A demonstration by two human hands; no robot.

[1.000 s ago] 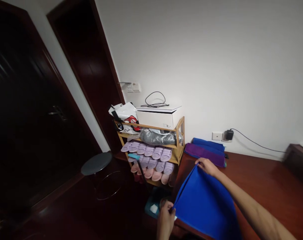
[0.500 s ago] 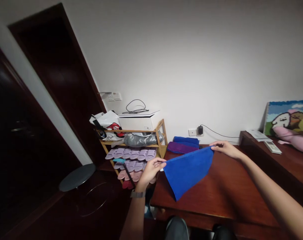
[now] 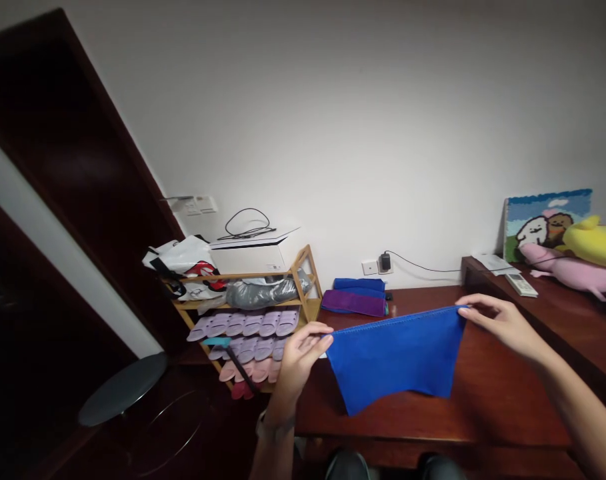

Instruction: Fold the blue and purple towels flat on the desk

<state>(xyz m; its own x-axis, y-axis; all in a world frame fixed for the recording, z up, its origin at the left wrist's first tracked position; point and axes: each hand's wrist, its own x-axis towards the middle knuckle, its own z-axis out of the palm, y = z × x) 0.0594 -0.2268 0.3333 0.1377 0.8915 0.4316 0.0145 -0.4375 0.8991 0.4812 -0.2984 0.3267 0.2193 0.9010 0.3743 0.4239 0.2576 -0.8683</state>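
Observation:
I hold a blue cloth [image 3: 395, 357] stretched out above a dark wooden table [image 3: 487, 393]. My left hand [image 3: 303, 353] pinches its left top corner and my right hand [image 3: 500, 323] pinches its right top corner. The top edge is pulled taut and level between my hands, and the cloth hangs down with its lower left corner near the tabletop. At the table's back left lie folded cloths, a blue one on a purple one [image 3: 355, 297].
A bamboo shoe rack [image 3: 303, 283] with several purple and pink slippers stands left of the table, a white box [image 3: 250, 250] and bags on top. A round black stool [image 3: 120, 390] is lower left. A side cabinet [image 3: 563, 313] with plush toys [image 3: 577, 257] is on the right.
The view swung right. My hands moved apart and the cloth went from slanting down to spread flat with its top edge level.

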